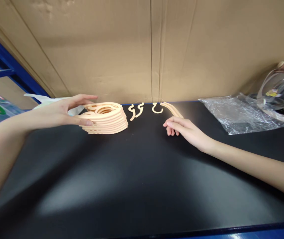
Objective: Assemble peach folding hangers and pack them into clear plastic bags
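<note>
A stack of peach-coloured folding hangers [107,121] stands on the black table, left of the middle. My left hand [74,111] is around the left end of its top, thumb against the front side and fingers reaching over the back; some fingertips are raised off it. My right hand [178,126] hovers low over or rests on the table at right of centre. Its fingers are curled, thumb near the index finger, and I see nothing in them. Just behind it lie curved peach hanger arms [173,109], partly hidden by the hand.
Between the hands, near the back edge, lie a loose hook [157,109] and two small curved hanger pieces [136,111]. A clear plastic bag [241,114] and a transparent rounded container [281,86] are at right. Cardboard [107,49] rises behind; a blue frame [12,66] stands left.
</note>
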`<state>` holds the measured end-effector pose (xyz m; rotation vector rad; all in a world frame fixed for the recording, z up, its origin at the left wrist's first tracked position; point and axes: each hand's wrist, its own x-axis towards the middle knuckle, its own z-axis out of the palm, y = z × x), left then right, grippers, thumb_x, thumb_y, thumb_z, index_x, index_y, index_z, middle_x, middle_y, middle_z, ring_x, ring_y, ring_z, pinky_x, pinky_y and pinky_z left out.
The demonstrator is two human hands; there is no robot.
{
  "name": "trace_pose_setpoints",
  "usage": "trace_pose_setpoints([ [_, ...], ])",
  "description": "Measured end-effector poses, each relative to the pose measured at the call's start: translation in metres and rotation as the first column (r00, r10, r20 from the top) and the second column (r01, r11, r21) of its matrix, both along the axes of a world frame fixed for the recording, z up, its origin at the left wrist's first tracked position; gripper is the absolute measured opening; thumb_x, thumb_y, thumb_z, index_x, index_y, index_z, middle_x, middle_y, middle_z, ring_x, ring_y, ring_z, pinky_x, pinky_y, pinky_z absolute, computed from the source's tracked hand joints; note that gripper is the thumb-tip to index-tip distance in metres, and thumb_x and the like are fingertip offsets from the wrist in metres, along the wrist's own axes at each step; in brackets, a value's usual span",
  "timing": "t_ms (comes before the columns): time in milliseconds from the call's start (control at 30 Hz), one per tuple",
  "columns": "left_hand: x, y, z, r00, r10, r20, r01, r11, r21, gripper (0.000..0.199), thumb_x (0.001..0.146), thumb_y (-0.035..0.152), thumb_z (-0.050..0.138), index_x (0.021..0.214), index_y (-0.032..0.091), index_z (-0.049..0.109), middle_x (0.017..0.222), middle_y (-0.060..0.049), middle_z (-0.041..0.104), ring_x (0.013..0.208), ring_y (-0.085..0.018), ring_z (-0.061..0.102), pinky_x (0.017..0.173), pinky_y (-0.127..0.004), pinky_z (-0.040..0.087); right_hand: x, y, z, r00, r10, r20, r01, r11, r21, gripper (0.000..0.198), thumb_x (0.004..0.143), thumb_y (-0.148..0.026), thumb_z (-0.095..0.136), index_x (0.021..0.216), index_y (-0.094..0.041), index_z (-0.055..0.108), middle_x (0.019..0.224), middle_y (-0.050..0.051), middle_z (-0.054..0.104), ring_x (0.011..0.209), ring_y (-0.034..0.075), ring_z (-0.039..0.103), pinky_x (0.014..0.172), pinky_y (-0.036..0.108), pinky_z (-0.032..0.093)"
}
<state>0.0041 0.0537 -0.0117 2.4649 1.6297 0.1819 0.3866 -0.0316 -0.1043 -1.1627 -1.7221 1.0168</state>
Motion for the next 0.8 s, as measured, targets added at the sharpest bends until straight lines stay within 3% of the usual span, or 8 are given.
trace_pose_setpoints([
  [267, -0.0057, 0.0046, -0.0031, 0.999, -0.022, 0.023, 0.022, 0.999, -0.032, 0.087, 0.071, 0.063, 0.065, 0.146, 0.034, 0.031, 0.143, -0.003, 0.049, 0.129, -0.029, 0.047, 0.104, -0.038, 0.038, 0.0008, 0.0, -0.0004, 1.0, -0.002, 0.008, 0.002, 1.0, 0.006, 0.023, 0.091, -0.037, 0.047, 0.086, -0.02, 0.061, 0.071, 0.0, 0.06, 0.067, 0.014, 0.053, 0.063, 0.029, 0.039],
  [467, -0.0082, 0.0065, -0.0038, 0.999, -0.032, 0.016, 0.033, 0.999, -0.018, 0.085, 0.07, 0.06, 0.068, 0.143, 0.043, 0.029, 0.14, 0.001, 0.05, 0.131, -0.026, 0.045, 0.107, -0.039, 0.036, 0.0002, 0.0001, 0.0, 1.0, -0.002, 0.009, 0.002, 1.0, 0.015, 0.022, 0.09, -0.035, 0.046, 0.086, -0.019, 0.061, 0.07, 0.0, 0.06, 0.066, 0.013, 0.052, 0.062, 0.029, 0.039],
  [800, -0.0068, 0.0043, -0.004, 0.998, -0.052, -0.017, 0.053, 0.998, 0.022, 0.089, 0.068, 0.061, 0.068, 0.145, 0.04, 0.028, 0.14, -0.001, 0.051, 0.124, -0.028, 0.051, 0.101, -0.038, 0.041, 0.0002, 0.0004, -0.0004, 1.0, -0.003, 0.011, 0.003, 1.0, 0.008, 0.023, 0.091, -0.037, 0.047, 0.086, -0.019, 0.061, 0.071, 0.0, 0.06, 0.067, 0.014, 0.053, 0.063, 0.029, 0.039],
])
